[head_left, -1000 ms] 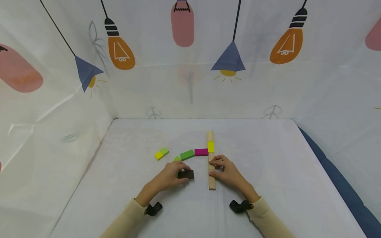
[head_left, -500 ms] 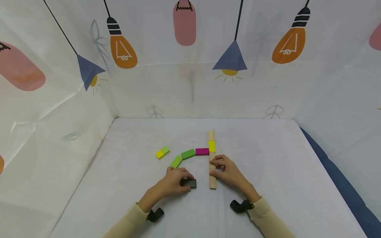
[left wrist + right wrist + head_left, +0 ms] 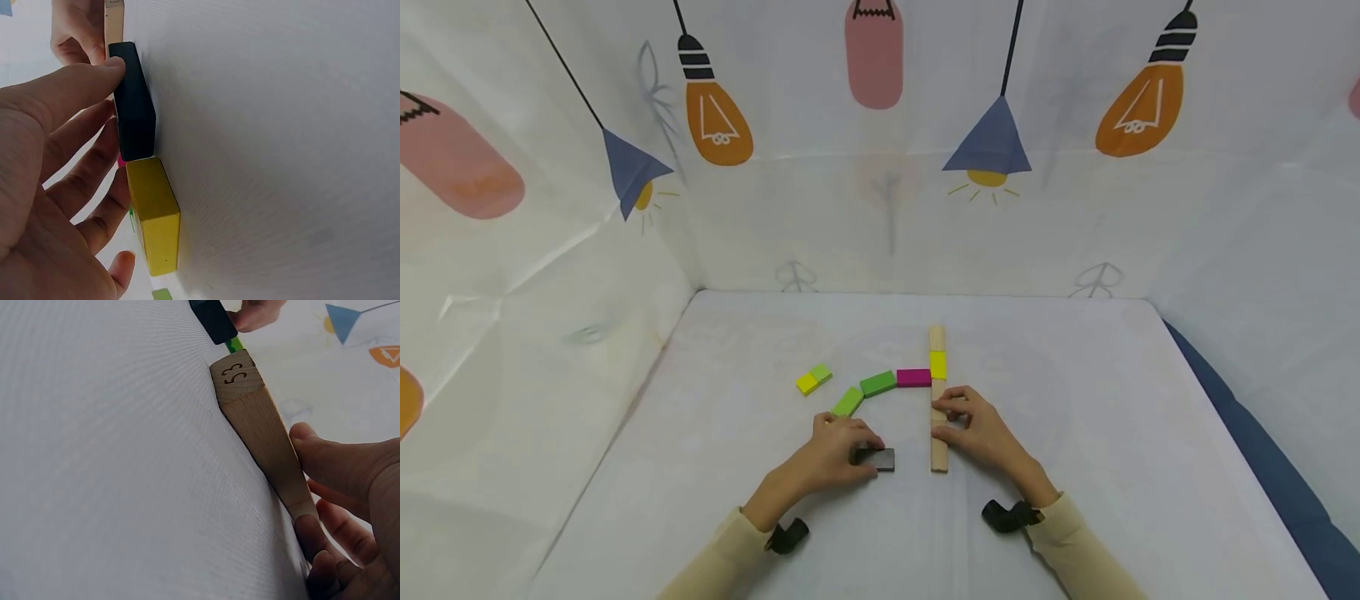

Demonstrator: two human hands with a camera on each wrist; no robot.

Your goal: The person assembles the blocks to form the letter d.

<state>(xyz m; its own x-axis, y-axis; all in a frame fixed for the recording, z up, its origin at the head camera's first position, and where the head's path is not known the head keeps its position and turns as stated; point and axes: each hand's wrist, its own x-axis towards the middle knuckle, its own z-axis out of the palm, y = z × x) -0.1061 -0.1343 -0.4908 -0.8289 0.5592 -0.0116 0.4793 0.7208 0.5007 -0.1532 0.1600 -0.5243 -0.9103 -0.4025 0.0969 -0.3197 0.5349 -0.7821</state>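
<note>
My left hand (image 3: 835, 454) pinches a black wooden block (image 3: 880, 460), thumb on its near side and fingers behind. In the left wrist view, a yellow block (image 3: 159, 231) sits end to end with it, touching or nearly so; the hand hides that one from above. My right hand (image 3: 981, 425) rests its thumb and fingertips against a straight row of plain wooden blocks (image 3: 938, 454). The near end block (image 3: 235, 376) bears the number 53. From that row a curve runs left: a magenta block (image 3: 913, 378), a green block (image 3: 878, 384) and a light green block (image 3: 847, 402).
Another yellow block (image 3: 937, 365) lies within the straight row. Left of the curve, a small yellow block (image 3: 807, 384) and a lime block (image 3: 822, 373) lie together. All of this is on a white table (image 3: 737, 333) with a patterned sheet (image 3: 812, 200) behind.
My left hand has brought the black block nearer to me, uncovering the light green block, and then shifted only slightly. The right hand stays at the wooden row. The head view has tilted a little.
</note>
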